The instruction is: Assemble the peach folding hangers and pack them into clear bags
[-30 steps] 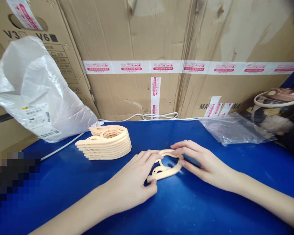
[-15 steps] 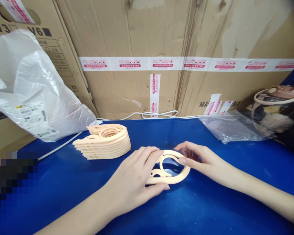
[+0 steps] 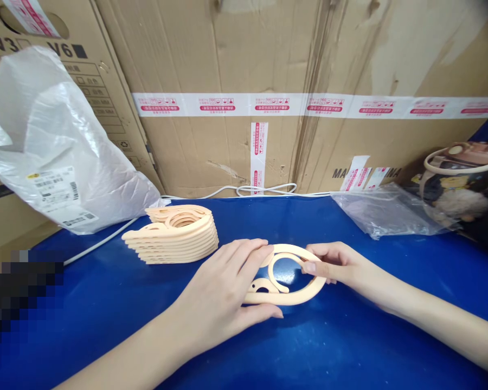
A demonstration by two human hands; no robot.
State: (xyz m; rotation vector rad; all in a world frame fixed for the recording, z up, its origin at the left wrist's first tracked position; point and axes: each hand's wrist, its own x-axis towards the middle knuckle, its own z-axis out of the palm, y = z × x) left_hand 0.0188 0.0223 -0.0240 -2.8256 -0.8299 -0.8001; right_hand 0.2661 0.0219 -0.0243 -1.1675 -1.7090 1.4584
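Observation:
A cream plastic folding hanger (image 3: 296,297), folded into a teardrop loop with a curved hook inside it, lies low over the blue table between my hands. My left hand (image 3: 228,287) covers its left end, fingers over the far edge and thumb along the near edge. At the rounded right end, my right hand (image 3: 335,262) pinches the rim between thumb and fingers. Part of the hanger is hidden under my left palm. To the left of my left hand stands a neat stack of matching folded hangers (image 3: 179,241), apart from my hands.
A white plastic bag (image 3: 65,141) with a label leans at the left. Large cardboard boxes (image 3: 211,146) wall off the back of the blue table (image 3: 309,346). A white cable (image 3: 223,189) runs along the rear edge. Clear plastic (image 3: 378,211) and a brown bag (image 3: 459,179) are at right.
My right hand has closed onto the hanger's right end. The hanger has shifted slightly to the right, showing more beyond my left hand, which stays nearly in place.

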